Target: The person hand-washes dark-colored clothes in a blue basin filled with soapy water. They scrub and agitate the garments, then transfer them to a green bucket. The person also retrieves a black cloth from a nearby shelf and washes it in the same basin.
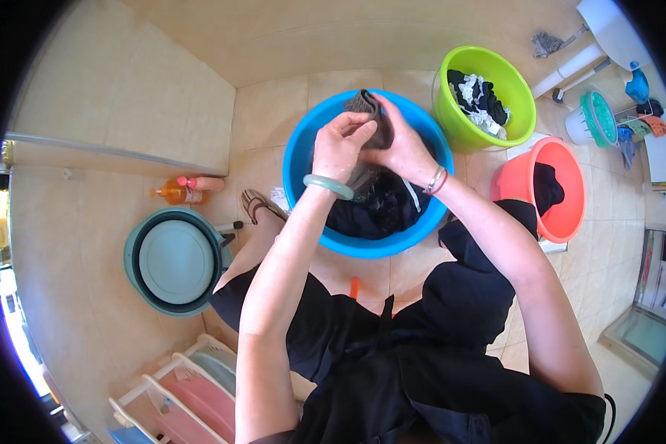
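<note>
Over a round blue basin on the floor, my two hands hold a wet, grey-brown knitted cloth. My left hand, with a pale green bangle at its wrist, pinches the cloth from the left. Gripping it from the right is my right hand, its thumb and fingers around the fabric; a bracelet and a red cord circle that wrist. What kind of garment it is, I cannot tell. Dark wet clothes lie in the basin beneath, one with a white strip. My hands partly hide the cloth's lower part.
A green bucket of black and white clothes stands at the far right. Nearer is a pink bucket with a black garment. At left are a grey-blue basin, an orange bottle and a white rack.
</note>
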{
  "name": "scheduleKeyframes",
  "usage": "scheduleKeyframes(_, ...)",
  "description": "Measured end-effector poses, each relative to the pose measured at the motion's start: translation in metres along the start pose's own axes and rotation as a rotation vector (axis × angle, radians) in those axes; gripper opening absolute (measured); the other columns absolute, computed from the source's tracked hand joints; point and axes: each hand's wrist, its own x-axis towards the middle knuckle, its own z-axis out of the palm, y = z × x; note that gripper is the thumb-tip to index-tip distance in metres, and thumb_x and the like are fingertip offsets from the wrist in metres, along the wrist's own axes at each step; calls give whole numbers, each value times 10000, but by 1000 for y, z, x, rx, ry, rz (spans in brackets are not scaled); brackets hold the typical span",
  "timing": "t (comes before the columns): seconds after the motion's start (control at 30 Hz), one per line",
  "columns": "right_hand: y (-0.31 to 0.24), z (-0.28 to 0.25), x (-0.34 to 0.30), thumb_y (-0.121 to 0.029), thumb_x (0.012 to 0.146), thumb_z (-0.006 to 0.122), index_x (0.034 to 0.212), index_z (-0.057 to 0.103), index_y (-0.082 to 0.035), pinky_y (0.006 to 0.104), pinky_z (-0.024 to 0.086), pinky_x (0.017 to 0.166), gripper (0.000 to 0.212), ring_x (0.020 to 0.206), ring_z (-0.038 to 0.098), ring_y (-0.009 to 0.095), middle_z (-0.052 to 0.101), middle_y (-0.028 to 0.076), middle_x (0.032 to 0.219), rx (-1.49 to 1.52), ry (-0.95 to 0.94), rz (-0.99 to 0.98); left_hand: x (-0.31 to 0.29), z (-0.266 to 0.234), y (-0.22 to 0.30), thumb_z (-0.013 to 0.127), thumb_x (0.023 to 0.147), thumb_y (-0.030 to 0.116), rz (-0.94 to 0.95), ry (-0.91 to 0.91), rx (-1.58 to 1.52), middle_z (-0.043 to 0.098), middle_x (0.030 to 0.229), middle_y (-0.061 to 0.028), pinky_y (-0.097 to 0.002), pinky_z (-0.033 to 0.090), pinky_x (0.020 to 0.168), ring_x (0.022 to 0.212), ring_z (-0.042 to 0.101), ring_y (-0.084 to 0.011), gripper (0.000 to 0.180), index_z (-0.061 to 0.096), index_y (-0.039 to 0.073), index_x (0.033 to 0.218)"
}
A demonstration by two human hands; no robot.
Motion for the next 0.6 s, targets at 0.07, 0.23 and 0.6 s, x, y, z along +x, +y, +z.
scheduleKeyframes(0.07, 10, -11, 7, -49, 784, 753, 1414, 356, -29, 323, 480, 953, 745, 1128, 574, 205, 581, 148, 1247, 154, 76, 135, -11, -3, 24, 602, 965, 254, -219, -56, -136, 654, 1139, -18, -340, 465, 905, 1068, 591, -141, 282, 649, 72, 1174)
scheduleKeyframes(0.23, -7, -14, 13, 11, 851, 670, 1419, 386, -11, 308, 459, 979, 635, 1144, 568, 170, 586, 114, 1270, 426, 124, 126, -44, -24, -44, 667, 791, 634, -578, 276, -545, 187, 1562, -130, -650, 349, 987, 1397, 233, -387, 930, 210, 267, 1513)
scheduleKeyframes(0.6, -34, -19, -104, -36, 827, 720, 1259, 580, -14, 292, 460, 952, 454, 1074, 595, 149, 632, 58, 1181, 433, -288, 604, -42, -1, -117, 388, 837, 792, -460, -142, -1316, 534, 1359, -92, -410, 433, 1025, 1231, 513, -265, 889, 464, 108, 1399)
